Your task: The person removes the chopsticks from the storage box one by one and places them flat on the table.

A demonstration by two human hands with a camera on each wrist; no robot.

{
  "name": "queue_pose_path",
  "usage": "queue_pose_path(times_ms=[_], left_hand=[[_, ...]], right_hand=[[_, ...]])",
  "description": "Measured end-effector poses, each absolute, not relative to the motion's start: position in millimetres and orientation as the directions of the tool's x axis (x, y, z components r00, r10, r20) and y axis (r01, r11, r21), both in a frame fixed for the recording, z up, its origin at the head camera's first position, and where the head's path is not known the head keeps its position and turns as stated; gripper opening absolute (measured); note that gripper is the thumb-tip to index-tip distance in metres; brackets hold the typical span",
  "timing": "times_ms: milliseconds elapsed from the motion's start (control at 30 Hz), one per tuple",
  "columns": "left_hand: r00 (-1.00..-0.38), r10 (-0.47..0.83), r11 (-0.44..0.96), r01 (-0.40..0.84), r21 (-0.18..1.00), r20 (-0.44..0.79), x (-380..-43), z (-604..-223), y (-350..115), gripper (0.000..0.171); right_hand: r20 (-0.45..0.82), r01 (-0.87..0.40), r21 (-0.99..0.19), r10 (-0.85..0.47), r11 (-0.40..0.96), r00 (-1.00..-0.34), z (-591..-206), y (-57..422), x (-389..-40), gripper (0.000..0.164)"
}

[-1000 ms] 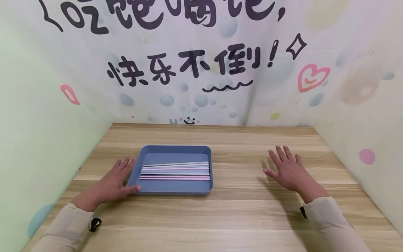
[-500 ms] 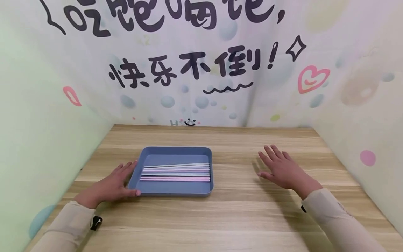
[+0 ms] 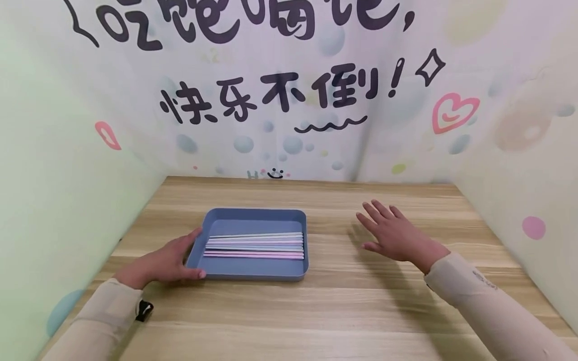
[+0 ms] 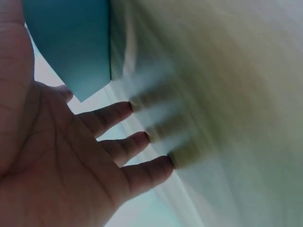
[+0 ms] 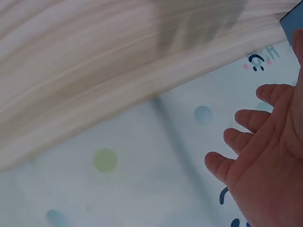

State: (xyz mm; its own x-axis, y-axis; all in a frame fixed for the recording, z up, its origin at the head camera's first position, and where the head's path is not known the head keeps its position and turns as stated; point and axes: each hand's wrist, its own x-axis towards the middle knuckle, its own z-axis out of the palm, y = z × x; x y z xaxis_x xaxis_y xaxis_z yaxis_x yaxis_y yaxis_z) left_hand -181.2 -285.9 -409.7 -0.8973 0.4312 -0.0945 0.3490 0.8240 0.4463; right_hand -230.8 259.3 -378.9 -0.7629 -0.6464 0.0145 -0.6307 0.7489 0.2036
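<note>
A shallow blue rectangular tray (image 3: 253,214) sits on the wooden table, left of the middle in the head view. Several slim pastel sticks (image 3: 255,245), chopstick-like, lie side by side across its floor. My left hand (image 3: 167,260) is at the tray's left end, thumb by the near corner and index finger along the left side. In the left wrist view its other fingers (image 4: 147,177) are spread and straight, tips down at the table beside the tray wall (image 4: 75,42). My right hand (image 3: 399,238) holds nothing; its fingers are extended over the table, right of the tray.
The wooden table (image 3: 289,321) runs back to a printed cloth (image 3: 343,150) with dark lettering. A pale green side wall (image 3: 54,165) stands at the left and a pale wall (image 3: 510,190) at the right. Both forearms wear light sleeves (image 3: 478,291).
My right hand has moved left, nearer the tray. My left thumb and index finger have come in closer against the tray's left end. The view has shifted slightly; the tray stays in place.
</note>
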Motion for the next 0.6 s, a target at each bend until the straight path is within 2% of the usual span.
queue_pose_path(times_ms=[233,400,600], left_hand=[[-0.908,0.393,0.852,0.301,0.428,-0.144,-185.2,-408.0,-282.4,0.118],[-0.912,0.362,0.871,0.255,0.419,-0.196,-187.1,-404.9,-279.2,0.118],[-0.906,0.338,0.896,0.228,0.381,-0.254,-186.7,-400.1,-275.8,0.125]], right_hand=[[-0.013,-0.653,0.276,-0.676,0.706,-0.736,-368.8,240.8,-234.7,0.075],[-0.062,-0.679,0.256,-0.689,0.688,-0.722,-365.4,224.0,-232.0,0.077],[-0.079,-0.719,0.322,-0.739,0.616,-0.669,-363.4,208.0,-231.6,0.076]])
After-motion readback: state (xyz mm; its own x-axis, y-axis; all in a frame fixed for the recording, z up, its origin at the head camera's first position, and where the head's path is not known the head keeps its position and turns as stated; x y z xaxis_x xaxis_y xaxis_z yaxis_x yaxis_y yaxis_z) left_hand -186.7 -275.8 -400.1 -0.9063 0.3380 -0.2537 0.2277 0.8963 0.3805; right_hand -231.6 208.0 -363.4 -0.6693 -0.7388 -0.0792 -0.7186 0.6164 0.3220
